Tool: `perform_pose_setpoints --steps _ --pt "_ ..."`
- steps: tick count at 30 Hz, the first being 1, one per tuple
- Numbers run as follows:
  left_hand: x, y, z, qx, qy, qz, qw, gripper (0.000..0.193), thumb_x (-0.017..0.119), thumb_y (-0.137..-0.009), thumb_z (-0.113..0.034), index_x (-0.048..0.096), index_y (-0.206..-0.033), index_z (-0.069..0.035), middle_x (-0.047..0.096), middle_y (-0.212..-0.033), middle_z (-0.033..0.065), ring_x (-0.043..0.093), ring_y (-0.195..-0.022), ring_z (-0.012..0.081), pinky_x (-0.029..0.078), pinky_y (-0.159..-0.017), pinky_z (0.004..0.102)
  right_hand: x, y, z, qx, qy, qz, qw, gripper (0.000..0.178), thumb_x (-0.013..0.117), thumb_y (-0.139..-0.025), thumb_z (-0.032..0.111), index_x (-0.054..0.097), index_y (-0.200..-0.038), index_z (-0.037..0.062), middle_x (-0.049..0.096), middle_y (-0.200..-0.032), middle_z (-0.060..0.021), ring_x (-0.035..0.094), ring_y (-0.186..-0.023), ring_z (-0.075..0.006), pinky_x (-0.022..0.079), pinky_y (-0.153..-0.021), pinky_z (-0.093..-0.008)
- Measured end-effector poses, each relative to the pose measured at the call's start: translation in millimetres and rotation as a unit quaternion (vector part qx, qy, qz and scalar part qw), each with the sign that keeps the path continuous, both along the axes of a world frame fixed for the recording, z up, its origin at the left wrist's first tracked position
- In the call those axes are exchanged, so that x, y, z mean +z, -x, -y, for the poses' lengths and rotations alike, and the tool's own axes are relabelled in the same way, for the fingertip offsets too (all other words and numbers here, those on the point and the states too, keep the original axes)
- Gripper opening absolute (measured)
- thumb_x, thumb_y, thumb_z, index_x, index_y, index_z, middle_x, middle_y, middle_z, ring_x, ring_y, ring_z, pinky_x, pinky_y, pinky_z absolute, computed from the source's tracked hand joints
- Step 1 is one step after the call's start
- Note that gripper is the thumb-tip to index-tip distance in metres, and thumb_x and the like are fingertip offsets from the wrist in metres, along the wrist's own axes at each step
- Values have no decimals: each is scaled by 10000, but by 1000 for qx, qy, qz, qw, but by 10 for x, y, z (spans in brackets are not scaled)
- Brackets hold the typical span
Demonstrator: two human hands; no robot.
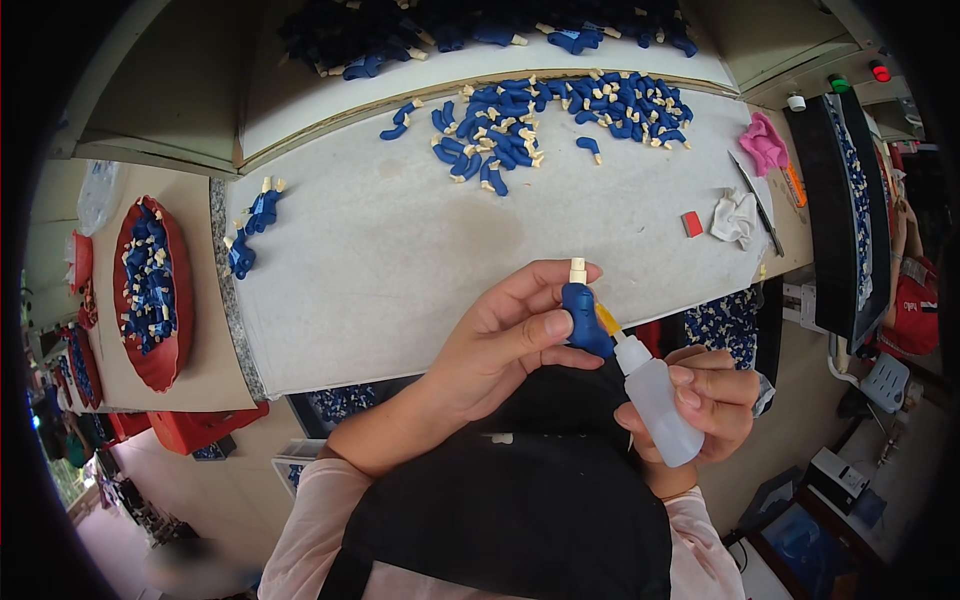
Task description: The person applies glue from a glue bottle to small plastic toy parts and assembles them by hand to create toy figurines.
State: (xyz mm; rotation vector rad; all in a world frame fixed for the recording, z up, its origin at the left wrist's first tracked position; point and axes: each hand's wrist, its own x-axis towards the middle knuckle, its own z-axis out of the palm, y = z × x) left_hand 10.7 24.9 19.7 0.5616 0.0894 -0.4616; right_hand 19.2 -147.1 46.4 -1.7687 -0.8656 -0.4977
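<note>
Above the near edge of the table, my left hand [510,335] pinches a blue moulded figure part [582,318] with a cream peg standing up from its top. My right hand [708,400] is wrapped round a translucent white squeeze bottle [662,405], tilted with its nozzle up and to the left. The nozzle's thin tip reaches the right side of the blue part, beside a small orange-yellow piece [605,318]. Whether the tip touches the part, I cannot tell.
Many small blue pieces with cream ends [500,130] lie at the table's back. A few larger blue parts [262,212] are at the left, near a red basket [180,330]. On the right are a white cloth [735,218], a red block [692,224] and a pink cloth [764,145].
</note>
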Motion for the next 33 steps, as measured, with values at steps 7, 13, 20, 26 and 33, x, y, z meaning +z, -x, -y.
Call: perform_pose_setpoints --steps 7,13,20,26,33 --pt "-7 4 -10 27 -40 9 999 401 531 -826 -168 393 -1181 -43 511 -1006 92 529 -974 220 498 -751 299 -6 3 5 16 12 4 1000 453 760 -612 125 457 -938 45 455 -858 -99 471 -592 -143 427 -457 -215" --pt "-19 8 -3 45 -70 24 996 385 518 -833 -157 401 -1182 -41 504 -1031 89 517 -1004 224 490 -775 310 -18 32 -9 10 -8 -10 1000 455 767 -594 105 468 -930 37 454 -846 -98 467 -596 -142 430 -460 -218" --pt "-6 -7 16 61 -72 19 995 390 486 -846 -128 382 -1212 -40 494 -1051 87 496 -1032 222 472 -811 356 -89 79 -38 -34 -36 2 999 442 764 -607 124 469 -922 30 447 -810 -91 459 -590 -132 420 -459 -212" --pt "-37 -4 15 58 -59 14 996 398 475 -851 -134 371 -1222 -35 492 -1049 86 500 -1024 220 467 -814 353 -74 79 -55 -39 -40 -23 998 424 766 -609 143 478 -899 34 447 -801 -86 454 -574 -121 417 -461 -212" --pt "-24 -9 1 10 -49 9 999 414 479 -850 -164 369 -1227 -33 490 -1046 87 517 -998 217 462 -790 308 -58 91 -71 -57 -42 -40 997 421 768 -604 157 485 -896 49 437 -787 -70 443 -568 -107 407 -460 -204"
